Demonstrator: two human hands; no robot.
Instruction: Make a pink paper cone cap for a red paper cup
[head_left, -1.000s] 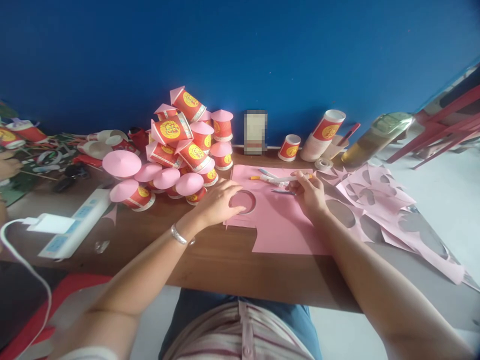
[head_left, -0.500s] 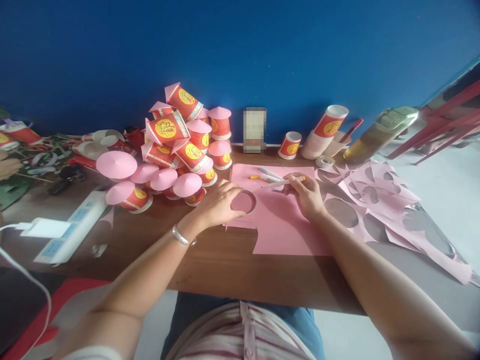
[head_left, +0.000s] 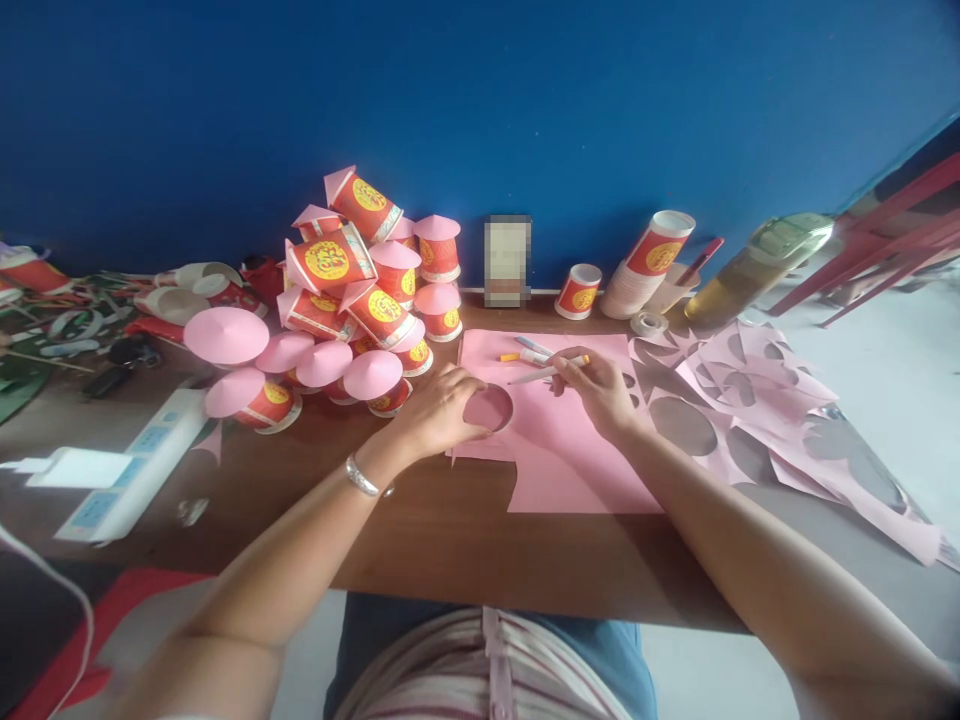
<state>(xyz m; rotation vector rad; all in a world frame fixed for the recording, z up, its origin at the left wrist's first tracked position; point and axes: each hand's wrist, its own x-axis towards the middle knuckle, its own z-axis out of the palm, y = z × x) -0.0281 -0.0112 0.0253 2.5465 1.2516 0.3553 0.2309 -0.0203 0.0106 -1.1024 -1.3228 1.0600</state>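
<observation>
Head view shows me the left hand (head_left: 442, 412) with thumb and fingers gripping the near-left side of a round ring (head_left: 512, 408) that lies on the pink paper (head_left: 581, 465), while the right hand (head_left: 600, 390) pinches a white pen (head_left: 541, 373), its tip just beside the ring's edge; I cannot tell whether they touch. Farther out, I see pink scraps (head_left: 694, 425) with round holes to the right and red cups (head_left: 327, 262) with pink cone tops piled left on the brown table (head_left: 427, 540).
</observation>
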